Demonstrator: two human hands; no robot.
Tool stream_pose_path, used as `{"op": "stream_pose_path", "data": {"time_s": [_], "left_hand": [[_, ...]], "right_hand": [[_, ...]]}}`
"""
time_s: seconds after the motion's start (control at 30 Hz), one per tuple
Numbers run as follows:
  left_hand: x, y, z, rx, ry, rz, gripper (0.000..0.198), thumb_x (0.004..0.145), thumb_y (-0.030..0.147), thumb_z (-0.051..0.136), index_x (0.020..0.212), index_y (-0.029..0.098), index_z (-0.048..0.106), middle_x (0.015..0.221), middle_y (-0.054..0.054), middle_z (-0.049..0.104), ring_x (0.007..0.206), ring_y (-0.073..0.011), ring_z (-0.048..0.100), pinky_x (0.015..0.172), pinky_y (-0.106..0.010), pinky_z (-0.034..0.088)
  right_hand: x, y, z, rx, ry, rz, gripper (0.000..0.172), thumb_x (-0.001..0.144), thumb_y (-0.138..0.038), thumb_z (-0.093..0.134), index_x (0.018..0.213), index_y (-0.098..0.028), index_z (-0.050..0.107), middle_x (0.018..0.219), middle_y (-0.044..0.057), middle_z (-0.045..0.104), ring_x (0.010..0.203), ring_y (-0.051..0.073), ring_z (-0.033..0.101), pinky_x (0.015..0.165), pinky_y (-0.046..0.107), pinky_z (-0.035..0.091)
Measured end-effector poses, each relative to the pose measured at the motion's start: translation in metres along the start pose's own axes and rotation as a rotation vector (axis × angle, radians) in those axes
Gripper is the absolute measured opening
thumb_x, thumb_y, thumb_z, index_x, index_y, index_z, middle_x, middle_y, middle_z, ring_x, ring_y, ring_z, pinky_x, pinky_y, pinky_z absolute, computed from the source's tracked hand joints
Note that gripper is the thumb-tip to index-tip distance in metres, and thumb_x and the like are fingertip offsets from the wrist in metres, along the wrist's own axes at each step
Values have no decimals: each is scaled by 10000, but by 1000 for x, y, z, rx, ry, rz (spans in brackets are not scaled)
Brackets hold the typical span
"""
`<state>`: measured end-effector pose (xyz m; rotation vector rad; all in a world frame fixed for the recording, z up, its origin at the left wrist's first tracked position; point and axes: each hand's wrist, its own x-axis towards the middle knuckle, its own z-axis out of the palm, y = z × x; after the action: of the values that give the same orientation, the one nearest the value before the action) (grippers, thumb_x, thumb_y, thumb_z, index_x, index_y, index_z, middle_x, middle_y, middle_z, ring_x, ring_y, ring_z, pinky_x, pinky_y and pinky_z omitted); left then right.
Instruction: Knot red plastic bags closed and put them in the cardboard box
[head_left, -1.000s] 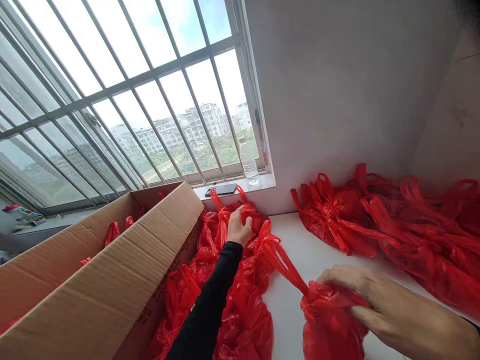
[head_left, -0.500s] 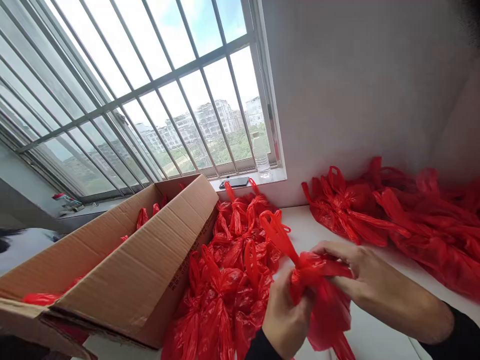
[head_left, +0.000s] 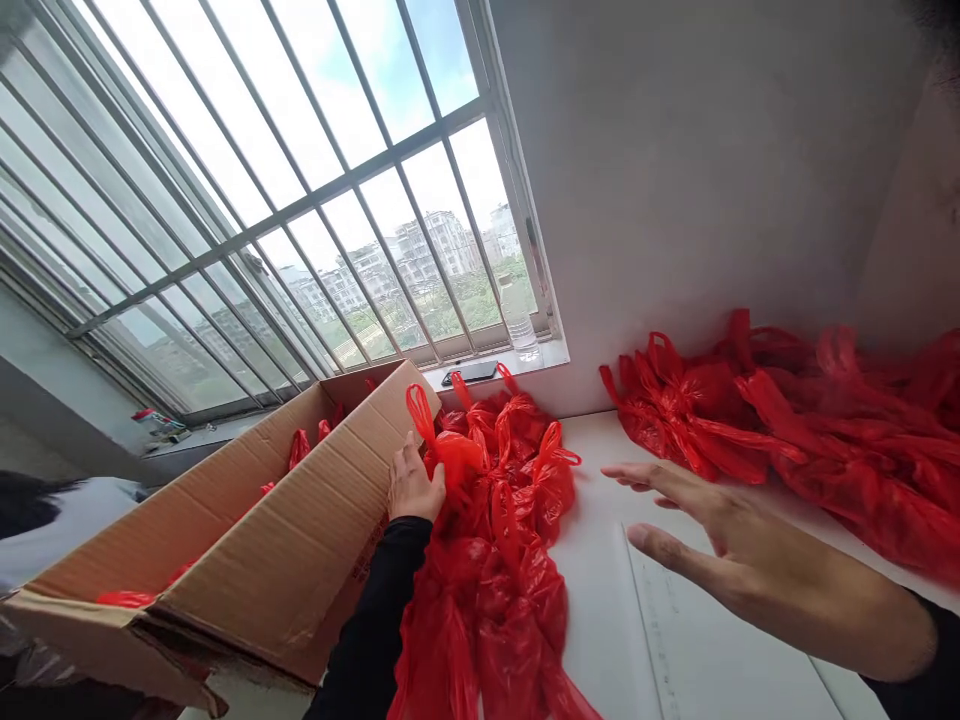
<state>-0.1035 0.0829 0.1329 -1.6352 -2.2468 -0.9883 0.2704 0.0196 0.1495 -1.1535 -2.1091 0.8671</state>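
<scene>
My left hand (head_left: 414, 482) is at the left edge of the pile, beside the cardboard box, with its fingers closed around the side of a knotted red plastic bag (head_left: 459, 455). The bag's handle loop sticks up above the hand. More knotted red plastic bags (head_left: 517, 600) lie packed together on the white table (head_left: 596, 560), touching one another. On the right, my right hand (head_left: 705, 530) hovers over the table with fingers stretched and thumb apart, holding nothing.
A long open cardboard box (head_left: 300, 530) with red bags inside stands at the left. Loose red bags (head_left: 847, 430) lie against the wall at the right. A phone (head_left: 472, 373) and a clear bottle (head_left: 519, 318) are on the sill. Someone in white (head_left: 82, 520) is beyond the box.
The knotted bag that both hands held in front has moved left and away onto the pile with my left hand. My right hand has let go and opened.
</scene>
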Motion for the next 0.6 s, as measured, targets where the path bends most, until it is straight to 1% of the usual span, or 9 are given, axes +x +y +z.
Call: {"op": "stream_pose_path", "data": {"time_s": [0.03,0.07,0.13,0.2,0.27,0.33,0.43,0.53,0.6], "left_hand": [[-1,-6,7,60,-12,17,627,803,220,585,1394,85,425,1320,-201,514,1275,-336,464,1101,-461,339],[-4,-11,15,113,-36,37,620,816,233,575,1402,96,424,1333,-193,503,1272,-322,468,1093,-443,355],[-13,-20,30,210,-84,65,532,838,251,555,1358,148,505,1337,-168,501,1248,-306,487,1059,-422,393],[-19,-28,44,305,-98,64,471,849,254,539,1313,179,571,1382,-177,455,1271,-333,458,1045,-450,393],[-19,-35,52,394,-79,45,461,860,265,519,1307,176,590,1423,-204,393,1297,-377,412,1029,-490,386],[-14,-40,55,470,-67,23,457,861,270,505,1292,155,603,1329,-225,460,1219,-392,465,959,-494,425],[-8,-43,55,554,-54,20,444,861,224,463,1266,111,607,1098,-201,558,1027,-345,555,846,-431,469],[-9,-44,55,611,0,23,515,882,197,392,1367,51,483,1132,-221,536,1044,-342,534,869,-430,454],[-12,-46,59,633,-14,11,525,881,215,388,1367,36,478,1123,-235,548,1037,-363,540,849,-455,461]], "right_hand": [[0,1,0,2,-18,-9,574,927,-593,439,1435,-326,433,1486,49,488,1357,284,464,1117,463,414],[-1,2,0,4,-36,-16,572,925,-594,442,1430,-325,439,1491,49,480,1370,285,447,1130,471,396],[-2,7,1,4,-67,-19,564,926,-592,443,1427,-334,435,1498,42,471,1393,281,415,1153,491,358],[-2,11,2,1,-85,-21,556,927,-586,447,1428,-346,425,1491,32,476,1400,271,403,1164,501,337],[-3,15,3,3,-96,-43,545,930,-566,455,1425,-340,425,1478,29,490,1394,257,413,1170,490,334],[-2,16,5,14,-97,-76,525,936,-535,463,1415,-321,441,1460,32,509,1380,246,431,1170,466,340],[-2,10,4,52,-80,-96,486,944,-503,463,1387,-304,479,1432,34,539,1353,237,465,1146,436,377],[-4,-2,1,124,-58,-102,452,939,-498,482,1338,-295,541,1366,46,601,1281,241,536,1078,411,445],[-6,-13,-3,196,-52,-133,422,932,-484,513,1300,-290,584,1300,47,652,1217,236,586,1035,381,474]]}}
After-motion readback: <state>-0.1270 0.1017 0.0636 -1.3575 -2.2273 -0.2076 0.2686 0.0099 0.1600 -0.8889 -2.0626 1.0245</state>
